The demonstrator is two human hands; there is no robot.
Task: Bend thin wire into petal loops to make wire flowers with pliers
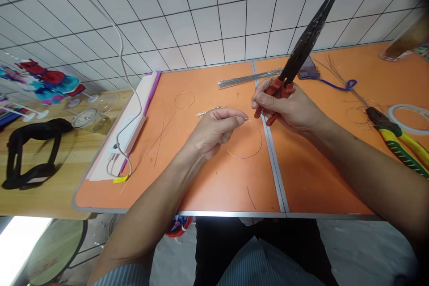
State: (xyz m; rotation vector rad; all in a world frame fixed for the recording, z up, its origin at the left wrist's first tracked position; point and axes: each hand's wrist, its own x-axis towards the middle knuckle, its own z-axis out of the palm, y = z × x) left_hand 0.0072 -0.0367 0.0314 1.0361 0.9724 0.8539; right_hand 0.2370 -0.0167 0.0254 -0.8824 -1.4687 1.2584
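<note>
Pinching a wire (247,119) between thumb and forefinger of the left hand (217,127), fingertips closed tight on it, over the middle of the orange table (214,187). Just below the fingertips, on the surface beside the metal seam: a curved arc (250,155) of wire; joined to the pinched piece or not, cannot tell. Clutching pliers (306,40) in the right hand (290,107), fist wrapped firmly around the red part, black ends pointing up toward the far edge. Holding both hands near each other, just apart, at the seam. Near the far edge: a bundle (248,78) of straight wires. Toward the right edge: yellow pliers (400,145), a tape roll (409,118) beside them. Along the left edge: a white power strip (129,132).
</note>
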